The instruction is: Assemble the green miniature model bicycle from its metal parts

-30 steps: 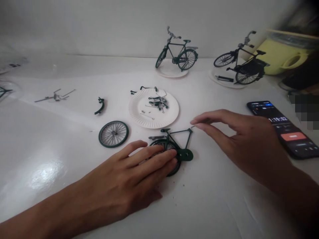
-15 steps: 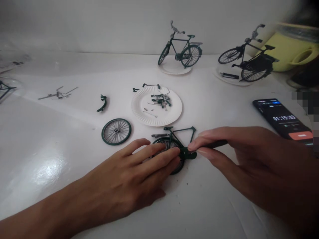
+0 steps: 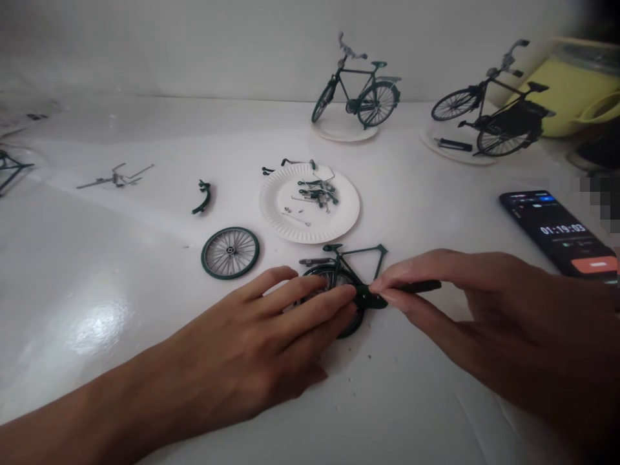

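A small dark green model bicycle frame [image 3: 361, 252] with its rear wheel on lies in front of me, with no front wheel on it. My left hand [image 3: 256, 329] reaches over the rear wheel and holds it down with its fingers, hiding much of it. At the green chain guard [image 3: 363, 298], my right hand [image 3: 465, 316] pinches a thin dark stick-like tool [image 3: 426, 286] between thumb and forefinger. The tool's tip is mostly hidden by the fingertips. A loose spoked wheel [image 3: 230, 252] lies beyond my left hand, with a curved green mudguard-like part [image 3: 203, 197] behind it.
A paper plate [image 3: 274, 219] carries several small green and silver parts. Grey parts [image 3: 116, 177] lie at the left. Two model bicycles [image 3: 356, 87] [image 3: 489, 106] stand on plates at the back, near a yellow mug-like container [image 3: 576, 97]. A phone [image 3: 547, 226] showing a timer lies right.
The whole view has shifted slightly, so things appear a little further right and higher. Both hands keep nearly the same place on the model bicycle.
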Motion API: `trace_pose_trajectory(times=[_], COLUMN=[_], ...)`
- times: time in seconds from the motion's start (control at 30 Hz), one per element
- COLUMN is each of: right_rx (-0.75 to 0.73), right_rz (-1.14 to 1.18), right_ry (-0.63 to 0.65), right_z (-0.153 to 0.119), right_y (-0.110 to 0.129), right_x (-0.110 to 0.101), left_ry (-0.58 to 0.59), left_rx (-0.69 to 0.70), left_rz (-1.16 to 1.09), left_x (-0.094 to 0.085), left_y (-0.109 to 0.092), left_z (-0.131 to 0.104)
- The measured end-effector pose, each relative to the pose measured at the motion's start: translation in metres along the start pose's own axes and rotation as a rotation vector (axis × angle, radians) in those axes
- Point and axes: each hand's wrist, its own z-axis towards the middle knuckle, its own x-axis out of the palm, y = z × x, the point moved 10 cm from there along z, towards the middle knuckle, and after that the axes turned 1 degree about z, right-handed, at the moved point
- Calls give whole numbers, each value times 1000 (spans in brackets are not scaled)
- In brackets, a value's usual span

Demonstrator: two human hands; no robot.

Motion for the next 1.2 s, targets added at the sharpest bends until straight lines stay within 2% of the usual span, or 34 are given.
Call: trace_pose_trajectory(times=[0.2,0.33,0.43,0.57,0.73,0.8,0.93,1.07,1.2], right_rx=[-47,-184,-205,-221,-238,-253,-176,-16,4], right_rz=[-16,4,-57,-61,-13,0,-43,-84,-67], right_ry=[55,2,-14,94,-22,-17,51,12,36], right_z=[3,0,-4,-5,0,-1,-4,-6,-7], right_y=[5,19,18,16,23,24,11,-6,-4], right_x=[6,1,-4,2,-8,-7,-2,-8,-4], left_ry=[-4,-21,-12,-28,-18,-23,-23,-28,-35], left_rx=[-5,1,-1,4,3,4,9,28,20], left_rz=[-3,2,-15,-4,8,1,4,8,-2], left_x=[-2,-4,-3,-6,-3,-3,-2,-3,-2], left_y=[0,-1,-1,0,-1,-1,-1,-3,-3], left_z=[1,2,2,2,1,1,3,4,2])
